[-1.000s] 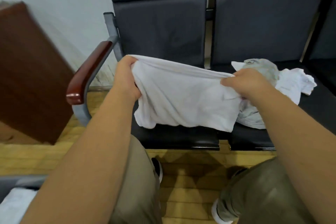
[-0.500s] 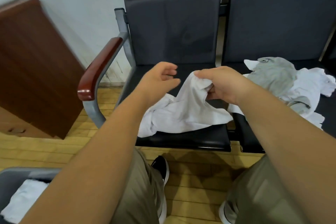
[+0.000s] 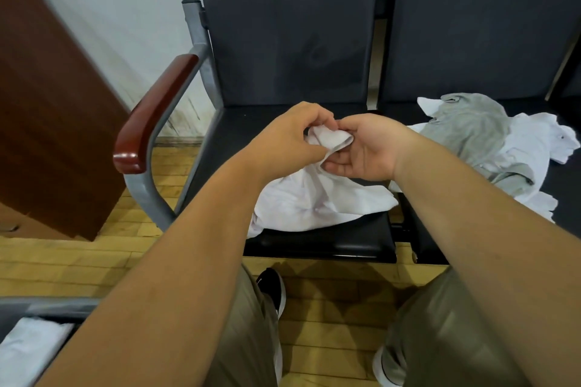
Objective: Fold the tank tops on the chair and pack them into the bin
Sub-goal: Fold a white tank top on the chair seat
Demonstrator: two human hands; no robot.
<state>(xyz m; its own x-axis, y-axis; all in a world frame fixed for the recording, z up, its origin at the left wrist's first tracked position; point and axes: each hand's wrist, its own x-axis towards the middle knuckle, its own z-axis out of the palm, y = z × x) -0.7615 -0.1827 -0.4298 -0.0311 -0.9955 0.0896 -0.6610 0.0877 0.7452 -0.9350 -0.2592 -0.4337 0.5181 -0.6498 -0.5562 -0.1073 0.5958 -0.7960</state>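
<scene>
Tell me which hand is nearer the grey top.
Right. The right hand is just left of the grey top; the left hand is beyond it, farther left. Both grip the white top.

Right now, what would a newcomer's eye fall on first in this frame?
Both hands meet mid-frame: the left hand and right hand pinch a bunched edge of a white tank top trailing onto the dark seat. A rumpled grey-and-white pile lies on the next seat to the right. The grey bin, white cloth inside, sits bottom left.
</scene>
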